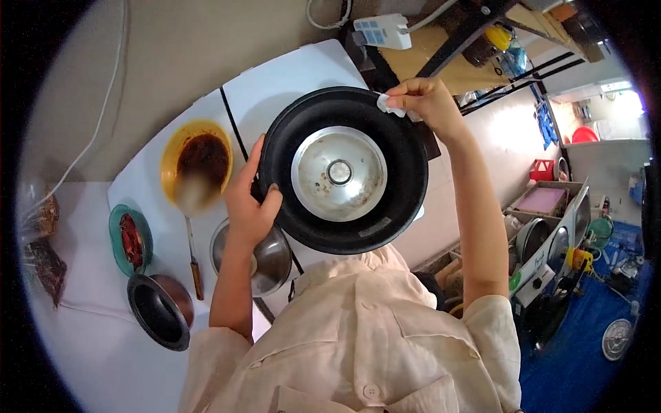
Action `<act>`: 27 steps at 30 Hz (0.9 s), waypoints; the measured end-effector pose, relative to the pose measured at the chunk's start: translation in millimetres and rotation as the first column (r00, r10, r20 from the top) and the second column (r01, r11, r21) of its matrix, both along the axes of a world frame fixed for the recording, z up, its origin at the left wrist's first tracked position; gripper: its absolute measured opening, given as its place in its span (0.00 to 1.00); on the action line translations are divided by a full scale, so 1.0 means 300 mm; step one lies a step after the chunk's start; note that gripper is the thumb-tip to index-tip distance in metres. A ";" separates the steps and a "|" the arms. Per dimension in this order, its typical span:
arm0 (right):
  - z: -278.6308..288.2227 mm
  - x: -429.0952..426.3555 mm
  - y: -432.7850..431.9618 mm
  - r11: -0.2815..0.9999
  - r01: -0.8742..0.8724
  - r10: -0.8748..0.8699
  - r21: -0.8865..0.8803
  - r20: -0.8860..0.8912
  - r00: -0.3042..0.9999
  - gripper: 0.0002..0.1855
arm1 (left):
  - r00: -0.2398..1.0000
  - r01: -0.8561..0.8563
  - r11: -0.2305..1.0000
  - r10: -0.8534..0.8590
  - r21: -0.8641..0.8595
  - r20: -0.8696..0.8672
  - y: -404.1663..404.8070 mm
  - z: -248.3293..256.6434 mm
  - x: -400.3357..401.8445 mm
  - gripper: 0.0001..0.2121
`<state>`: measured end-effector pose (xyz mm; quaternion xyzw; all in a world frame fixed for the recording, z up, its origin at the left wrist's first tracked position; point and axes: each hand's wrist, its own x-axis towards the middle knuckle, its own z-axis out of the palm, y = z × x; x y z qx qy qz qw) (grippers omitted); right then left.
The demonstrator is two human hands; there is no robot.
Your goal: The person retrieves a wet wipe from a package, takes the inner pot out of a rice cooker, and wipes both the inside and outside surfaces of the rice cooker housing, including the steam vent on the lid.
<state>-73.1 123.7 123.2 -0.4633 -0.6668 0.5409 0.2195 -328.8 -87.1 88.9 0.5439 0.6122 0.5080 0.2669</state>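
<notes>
My left hand (254,199) grips the left rim of a large round black appliance base or pan (405,170), held above the white table. In its middle sits a silver metal disc (315,155) with a round centre button and brownish stains. Pinched in the fingers of my right hand (421,100) is a crumpled white tissue or cloth (391,105), which touches the upper right of the black rim. Under my left forearm a metal bowl or lid (273,260) lies on the table, partly hidden.
A yellow bowl (170,165) of dark sauce, a long wooden-handled utensil (195,273), a green dish (116,242) with dried red food and a dark pot (183,304) stand at left. A power strip (384,32) hangs above. Crates and lids fill the right, near a blue floor covering (557,361).
</notes>
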 end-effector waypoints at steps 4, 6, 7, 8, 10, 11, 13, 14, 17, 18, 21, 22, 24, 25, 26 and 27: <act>0.023 -0.093 0.043 0.976 -0.172 0.163 0.130 0.079 0.983 0.06 | 0.999 -0.038 0.999 0.038 0.009 -0.037 -0.006 0.023 0.000 0.31; 0.016 -0.142 0.067 0.962 -0.226 0.220 0.154 0.058 0.974 0.07 | 0.998 -0.048 0.998 0.046 -0.037 -0.042 -0.006 0.028 -0.001 0.31; 0.006 -0.167 0.084 0.946 -0.268 0.267 0.181 0.035 0.963 0.09 | 0.999 -0.049 0.998 0.048 -0.035 -0.024 -0.004 0.021 0.001 0.32; -0.016 -0.191 0.102 0.938 -0.294 0.292 0.186 0.038 0.956 0.10 | 0.999 -0.050 0.998 0.050 -0.033 -0.005 -0.002 0.015 0.002 0.32; -0.016 -0.257 0.122 0.907 -0.363 0.354 0.214 0.080 0.932 0.10 | 0.998 -0.060 0.997 0.060 -0.038 -0.008 0.005 0.018 0.008 0.32; -0.018 -0.290 0.127 0.872 -0.425 0.407 0.242 0.122 0.905 0.10 | 0.998 -0.064 0.997 0.064 -0.040 -0.012 0.007 0.018 0.010 0.32; -0.005 -0.369 0.108 0.856 -0.451 0.433 0.252 0.126 0.892 0.10 | 0.997 -0.082 0.994 0.082 -0.067 0.000 0.007 0.012 0.006 0.32; 0.006 -0.400 0.095 0.825 -0.524 0.502 0.214 0.150 0.852 0.08 | 0.997 -0.076 0.995 0.075 -0.066 -0.022 0.011 0.016 0.007 0.32; 0.003 -0.524 0.012 0.706 -0.693 0.684 0.143 0.115 0.721 0.08 | 0.999 -0.037 0.986 0.033 -0.162 -0.028 0.006 0.014 -0.022 0.34; 0.016 -0.552 -0.028 0.687 -0.715 0.701 0.129 0.141 0.699 0.08 | 0.998 -0.056 0.993 0.054 -0.107 -0.026 0.011 0.011 -0.015 0.35; 0.003 -0.597 -0.061 0.640 -0.748 0.712 0.176 0.233 0.663 0.10 | 0.999 -0.048 0.994 0.049 -0.093 0.005 0.014 -0.008 -0.029 0.40; 0.002 -0.595 -0.067 0.647 -0.726 0.657 0.231 0.313 0.686 0.09 | 0.998 -0.053 0.996 0.050 -0.073 -0.037 0.017 -0.004 -0.027 0.41; -0.005 -0.573 -0.055 0.645 -0.708 0.595 0.286 0.393 0.701 0.08 | 0.993 -0.050 0.998 0.046 -0.035 -0.106 0.019 0.011 -0.025 0.41; -0.021 -0.555 -0.035 0.680 -0.663 0.592 0.313 0.300 0.748 0.08 | 0.993 -0.058 0.998 0.054 -0.035 -0.103 0.018 0.015 -0.025 0.41; -0.030 -0.534 -0.017 0.715 -0.615 0.583 0.332 0.203 0.787 0.07 | 0.995 -0.067 0.997 0.063 -0.045 -0.079 0.018 0.019 -0.025 0.40; -0.027 -0.504 0.000 0.734 -0.577 0.557 0.359 0.169 0.814 0.07 | 0.996 -0.071 0.996 0.069 -0.051 -0.052 0.022 0.019 -0.021 0.40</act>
